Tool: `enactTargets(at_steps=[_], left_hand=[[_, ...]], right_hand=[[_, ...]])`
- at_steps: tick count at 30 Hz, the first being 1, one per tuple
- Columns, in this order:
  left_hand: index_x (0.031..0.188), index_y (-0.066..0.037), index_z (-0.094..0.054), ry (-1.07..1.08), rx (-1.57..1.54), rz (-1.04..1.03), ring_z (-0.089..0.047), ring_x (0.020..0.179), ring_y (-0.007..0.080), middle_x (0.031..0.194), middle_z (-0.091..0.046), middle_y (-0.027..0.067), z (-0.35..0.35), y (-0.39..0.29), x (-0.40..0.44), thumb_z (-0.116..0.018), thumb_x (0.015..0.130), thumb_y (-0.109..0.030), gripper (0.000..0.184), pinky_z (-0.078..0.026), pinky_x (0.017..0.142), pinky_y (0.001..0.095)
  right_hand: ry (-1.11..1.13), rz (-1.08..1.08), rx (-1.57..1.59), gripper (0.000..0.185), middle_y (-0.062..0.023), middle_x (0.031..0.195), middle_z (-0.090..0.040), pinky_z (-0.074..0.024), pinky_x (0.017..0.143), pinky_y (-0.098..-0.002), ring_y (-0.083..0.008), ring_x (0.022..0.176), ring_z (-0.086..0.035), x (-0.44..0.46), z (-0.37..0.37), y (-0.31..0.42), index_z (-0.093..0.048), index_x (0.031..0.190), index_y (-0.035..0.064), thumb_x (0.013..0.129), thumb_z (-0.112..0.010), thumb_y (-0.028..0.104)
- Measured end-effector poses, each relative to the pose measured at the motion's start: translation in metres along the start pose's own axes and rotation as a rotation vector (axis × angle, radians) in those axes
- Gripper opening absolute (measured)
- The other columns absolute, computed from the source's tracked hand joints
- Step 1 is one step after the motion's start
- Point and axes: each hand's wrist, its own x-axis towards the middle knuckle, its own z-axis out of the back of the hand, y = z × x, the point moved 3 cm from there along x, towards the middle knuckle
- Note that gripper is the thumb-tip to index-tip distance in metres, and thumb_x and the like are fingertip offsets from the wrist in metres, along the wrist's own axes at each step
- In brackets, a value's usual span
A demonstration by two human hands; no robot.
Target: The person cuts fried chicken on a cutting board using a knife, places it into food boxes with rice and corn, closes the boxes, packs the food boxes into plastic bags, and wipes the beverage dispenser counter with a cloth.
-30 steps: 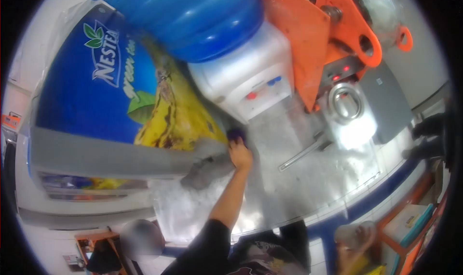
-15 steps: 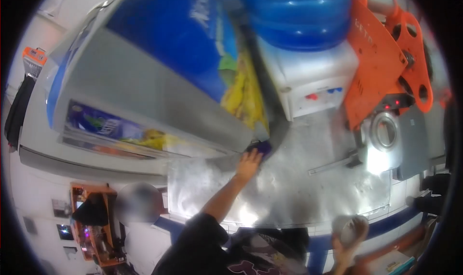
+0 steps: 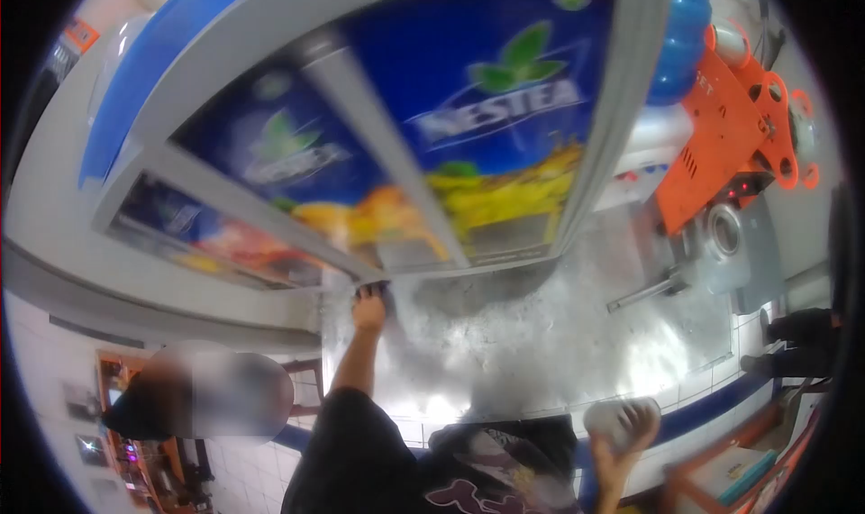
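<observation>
My left hand (image 3: pixel 369 311) reaches up to the bottom edge of a drink dispenser (image 3: pixel 496 109) with blue NESTEA panels. Its fingers are bent onto a small dark thing (image 3: pixel 386 288), mostly hidden, whose kind I cannot make out. Down at the right, in front of the counter edge, my right hand (image 3: pixel 641 433) is wrapped round a pale, rounded cup-like object (image 3: pixel 613 419). That object is smeared and its opening does not show clearly. Beneath the dispenser lies a shiny metal counter (image 3: pixel 468 334).
An orange machine (image 3: pixel 721 145) with a round-holed grey unit (image 3: pixel 725 235) stands at the right, beside a blue water jug (image 3: pixel 680 45). A metal bar (image 3: pixel 644 295) juts over the counter. A blurred person (image 3: pixel 153 397) is at the lower left.
My left hand has moved left along the dispenser's bottom edge, the dark thing with it. The view has shifted, so the dispenser panels now face me. My right hand still holds the pale object.
</observation>
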Motion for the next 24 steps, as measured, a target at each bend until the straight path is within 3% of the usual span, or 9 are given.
enactTargets(at_steps=[4,9,11,15,17,24], left_hand=[[0.122,-0.006,-0.057,0.028,-0.126,0.240,-0.058,0.110,0.0419,0.126,-0.053,0.0195,-0.025,-0.015,0.005,-0.048,0.094,-0.015,0.031,-0.053,0.090,0.0459],[0.116,-0.007,-0.060,-0.117,-0.207,0.268,-0.057,0.107,0.0400,0.117,-0.054,0.0170,-0.021,-0.023,-0.045,-0.054,0.091,-0.016,0.027,-0.053,0.086,0.0456],[0.117,-0.009,-0.060,-0.127,-0.297,0.217,-0.056,0.109,0.0404,0.119,-0.054,0.0176,-0.021,-0.042,-0.067,-0.056,0.089,-0.018,0.029,-0.053,0.086,0.0473],[0.113,-0.017,-0.067,-0.065,-0.450,-0.213,-0.056,0.109,0.0382,0.122,-0.058,0.0107,0.018,-0.094,-0.127,-0.059,0.085,-0.017,0.029,-0.051,0.086,0.0510],[0.110,-0.021,-0.071,-0.071,-0.551,-0.298,-0.056,0.108,0.0358,0.124,-0.059,0.0071,0.017,-0.102,-0.155,-0.062,0.082,-0.016,0.030,-0.051,0.086,0.0506],[0.108,-0.023,-0.074,-0.052,-0.672,-0.253,-0.057,0.108,0.0339,0.127,-0.061,0.0053,0.016,-0.084,-0.208,-0.065,0.080,-0.015,0.031,-0.051,0.087,0.0495]], right_hand=[[0.183,0.014,0.083,0.104,-0.0192,0.136,-0.046,-0.0487,0.097,-0.0459,-0.0325,0.122,-0.052,0.003,-0.055,0.010,-0.028,0.146,0.0030,0.065,-0.091,0.023],[0.425,0.124,0.090,0.107,-0.0211,0.132,-0.050,-0.0490,0.095,-0.0470,-0.0332,0.121,-0.054,0.041,-0.141,0.031,-0.025,0.148,0.0036,0.065,-0.091,0.020],[0.439,0.170,0.074,0.105,-0.0207,0.133,-0.051,-0.0467,0.097,-0.0450,-0.0323,0.122,-0.054,0.061,-0.175,0.038,-0.025,0.147,0.0032,0.067,-0.090,0.023],[0.409,0.356,-0.001,0.101,-0.0211,0.136,-0.051,-0.0443,0.100,-0.0423,-0.0322,0.123,-0.054,0.105,-0.237,0.043,-0.027,0.146,0.0016,0.069,-0.087,0.027],[0.325,0.357,-0.135,0.096,-0.0230,0.136,-0.051,-0.0437,0.101,-0.0409,-0.0349,0.125,-0.053,0.118,-0.255,0.046,-0.029,0.143,-0.0010,0.071,-0.085,0.030],[0.185,0.458,-0.232,0.092,-0.0265,0.133,-0.052,-0.0438,0.099,-0.0442,-0.0419,0.122,-0.053,0.157,-0.289,0.037,-0.030,0.139,-0.0040,0.071,-0.083,0.027]])
